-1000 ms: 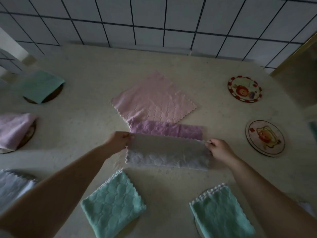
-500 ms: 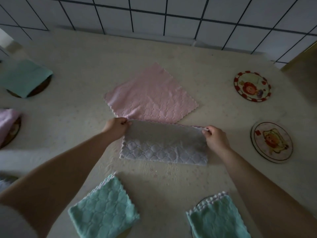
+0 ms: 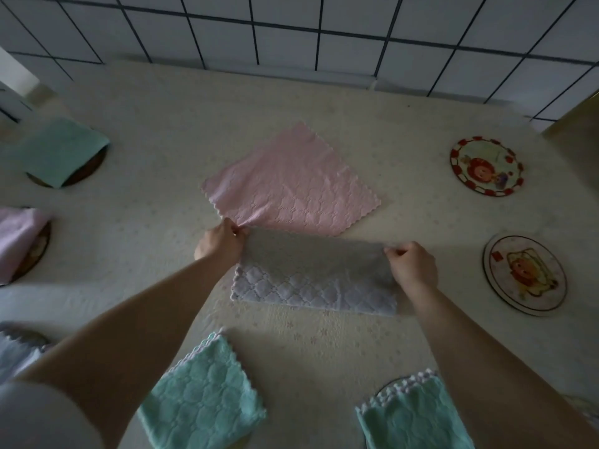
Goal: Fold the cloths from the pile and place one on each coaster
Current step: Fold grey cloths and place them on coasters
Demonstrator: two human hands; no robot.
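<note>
A cream tabletop (image 3: 324, 124) with a faint flower pattern fills most of the view. From 10 to 2 o'clock stands a wall of white tiles (image 3: 291, 27) with dark grout. Light is dim.

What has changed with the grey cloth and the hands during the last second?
Both hands, left hand and right hand, carried the grey cloth's upper edge away from the person until it covered the purple layer that showed before. They still pinch its two far corners. The pink cloth and both bare coasters stayed in place.
</note>
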